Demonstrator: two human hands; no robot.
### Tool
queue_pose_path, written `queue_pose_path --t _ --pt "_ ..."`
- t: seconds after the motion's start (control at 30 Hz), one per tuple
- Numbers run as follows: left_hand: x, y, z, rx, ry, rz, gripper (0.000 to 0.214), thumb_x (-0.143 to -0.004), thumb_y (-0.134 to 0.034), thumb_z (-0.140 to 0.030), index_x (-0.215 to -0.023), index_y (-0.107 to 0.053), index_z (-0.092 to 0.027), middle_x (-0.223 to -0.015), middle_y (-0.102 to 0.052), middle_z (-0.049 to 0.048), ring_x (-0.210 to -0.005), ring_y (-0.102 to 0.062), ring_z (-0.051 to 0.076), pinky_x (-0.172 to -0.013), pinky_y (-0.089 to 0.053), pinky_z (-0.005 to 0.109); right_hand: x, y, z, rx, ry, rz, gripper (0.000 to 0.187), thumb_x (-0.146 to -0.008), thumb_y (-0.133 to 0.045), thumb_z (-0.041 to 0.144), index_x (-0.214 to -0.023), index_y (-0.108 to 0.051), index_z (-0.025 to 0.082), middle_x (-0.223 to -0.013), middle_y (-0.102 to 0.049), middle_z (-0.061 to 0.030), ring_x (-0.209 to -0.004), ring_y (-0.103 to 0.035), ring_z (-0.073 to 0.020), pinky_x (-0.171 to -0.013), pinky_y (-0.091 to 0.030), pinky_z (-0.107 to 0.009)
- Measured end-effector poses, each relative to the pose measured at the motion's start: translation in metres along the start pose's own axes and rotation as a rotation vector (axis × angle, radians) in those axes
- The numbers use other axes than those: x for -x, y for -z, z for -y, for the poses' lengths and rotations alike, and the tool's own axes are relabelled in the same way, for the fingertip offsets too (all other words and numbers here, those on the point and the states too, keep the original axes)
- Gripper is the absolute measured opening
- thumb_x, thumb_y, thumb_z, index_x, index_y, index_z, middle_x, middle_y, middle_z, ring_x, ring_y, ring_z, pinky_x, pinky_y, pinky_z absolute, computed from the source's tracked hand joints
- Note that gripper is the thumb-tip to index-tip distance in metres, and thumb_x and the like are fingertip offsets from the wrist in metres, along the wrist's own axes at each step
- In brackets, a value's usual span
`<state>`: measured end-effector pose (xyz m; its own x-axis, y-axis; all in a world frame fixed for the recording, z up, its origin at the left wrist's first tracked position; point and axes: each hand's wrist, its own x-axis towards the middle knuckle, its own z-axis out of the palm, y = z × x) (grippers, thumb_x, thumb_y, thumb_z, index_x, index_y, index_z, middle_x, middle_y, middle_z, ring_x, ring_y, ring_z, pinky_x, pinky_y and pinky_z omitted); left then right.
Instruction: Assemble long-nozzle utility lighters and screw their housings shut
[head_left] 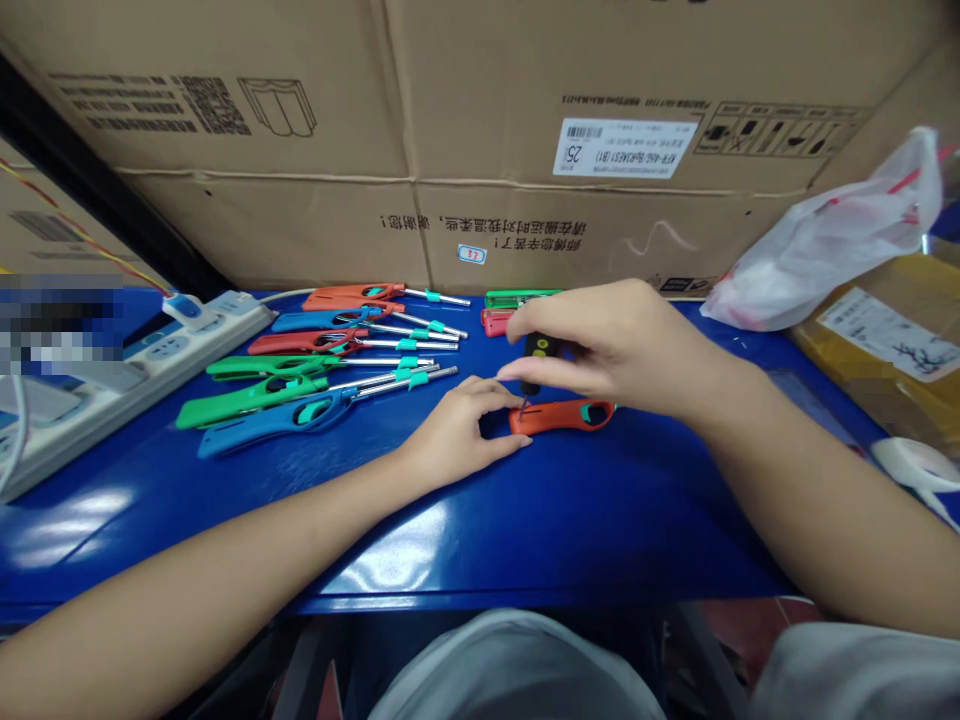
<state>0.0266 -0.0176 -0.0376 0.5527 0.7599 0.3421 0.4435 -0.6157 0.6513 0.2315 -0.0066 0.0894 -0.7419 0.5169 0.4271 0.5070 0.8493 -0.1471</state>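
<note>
The left hand [456, 428] is pinching an orange plastic lighter [561, 416] on the blue surface [562, 530]; the right hand [619, 340] is gripping a black-handled screwdriver [541, 347] against it.

The lighter handle [559, 417] is orange, its trigger [586, 411] teal; the screwdriver [542, 352] is black with yellow-green marks. Toward the plain blue desk's [585, 530] back left corner, lighters [262, 427] are orange, blue, red and green.

Black screwdriver [541, 347] in right fingers [559, 374] (orange lighter [559, 416] beneath).
</note>
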Motion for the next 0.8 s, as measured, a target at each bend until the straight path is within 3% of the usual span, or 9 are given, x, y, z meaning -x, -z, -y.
queue_pose_path --t 0.1,0.27,0.33,0.43,0.53,0.67,0.73,0.8 --pt "0.000 0.000 0.000 0.013 0.000 -0.002 0.032 -0.082 -0.083 -0.029 -0.110 -0.074 -0.018 -0.110 -0.074 0.0080 -0.108 -0.065 0.026 -0.099 -0.053 0.044 0.000 -0.001 0.000 0.128 -0.077 -0.047 0.043 -0.100 -0.049 0.055 -0.084 -0.067 0.020 -0.069 -0.066 -0.0026 -0.063 -0.059 -0.0176 -0.059 -0.032 -0.030" --pt "0.000 0.001 -0.002 0.034 -0.001 0.002 0.031 -0.081 -0.083 -0.029 -0.109 -0.074 -0.018 -0.107 -0.074 0.0076 -0.104 -0.066 0.025 -0.097 -0.054 0.044 0.003 0.013 -0.001 -0.050 -0.041 0.106 0.025 -0.100 -0.049 0.035 -0.114 -0.064 0.022 -0.088 -0.073 -0.0024 -0.068 -0.061 -0.0173 -0.063 -0.037 -0.029" --pt "0.000 0.001 -0.002 0.036 0.002 0.001 0.031 -0.081 -0.083 -0.029 -0.109 -0.074 -0.018 -0.108 -0.074 0.0078 -0.106 -0.066 0.026 -0.098 -0.054 0.044 0.003 0.012 -0.003 -0.018 -0.073 0.095 0.022 -0.099 -0.054 0.041 -0.105 -0.065 0.023 -0.075 -0.069 0.0005 -0.059 -0.056 -0.0154 -0.058 -0.034 -0.029" --pt "0.000 0.002 -0.003 0.030 0.017 0.008 0.031 -0.082 -0.082 -0.029 -0.111 -0.074 -0.020 -0.110 -0.074 0.0073 -0.108 -0.065 0.026 -0.100 -0.053 0.045 0.001 0.005 -0.004 0.159 -0.145 -0.035 0.041 -0.094 -0.057 0.061 -0.083 -0.063 0.022 -0.055 -0.055 0.0016 -0.052 -0.049 -0.0158 -0.055 -0.025 -0.030" --pt "0.000 0.002 -0.004 0.022 0.011 0.012 0.031 -0.082 -0.081 -0.029 -0.111 -0.074 -0.020 -0.111 -0.074 0.0074 -0.108 -0.065 0.026 -0.100 -0.053 0.045 0.001 0.006 -0.003 0.269 -0.178 -0.057 0.049 -0.096 -0.050 0.065 -0.077 -0.061 0.021 -0.052 -0.053 -0.0009 -0.053 -0.051 -0.0183 -0.056 -0.023 -0.032" --pt "0.000 0.003 -0.007 0.029 -0.014 0.027 0.032 -0.083 -0.079 -0.028 -0.114 -0.073 -0.020 -0.114 -0.073 0.0072 -0.109 -0.064 0.025 -0.101 -0.052 0.044 0.003 0.015 0.000 0.090 -0.149 0.106 0.028 -0.101 -0.047 0.040 -0.102 -0.067 0.020 -0.073 -0.068 -0.0032 -0.061 -0.058 -0.0191 -0.060 -0.031 -0.031" --pt "0.000 0.003 -0.006 0.019 -0.023 0.039 0.032 -0.085 -0.077 -0.026 -0.116 -0.073 -0.020 -0.116 -0.073 0.0073 -0.110 -0.064 0.025 -0.103 -0.051 0.044 0.002 0.014 0.000 -0.045 -0.093 0.111 0.027 -0.101 -0.047 0.035 -0.119 -0.063 0.023 -0.080 -0.071 -0.0011 -0.064 -0.060 -0.0175 -0.062 -0.035 -0.030" --pt "0.000 0.003 -0.006 0.009 -0.027 0.042 0.032 -0.086 -0.076 -0.025 -0.117 -0.072 -0.020 -0.117 -0.074 0.0077 -0.112 -0.064 0.026 -0.104 -0.050 0.046 0.002 0.008 -0.002 -0.076 -0.043 0.058 0.026 -0.100 -0.051 0.040 -0.117 -0.064 0.024 -0.079 -0.070 0.0007 -0.063 -0.060 -0.0158 -0.063 -0.036 -0.028"
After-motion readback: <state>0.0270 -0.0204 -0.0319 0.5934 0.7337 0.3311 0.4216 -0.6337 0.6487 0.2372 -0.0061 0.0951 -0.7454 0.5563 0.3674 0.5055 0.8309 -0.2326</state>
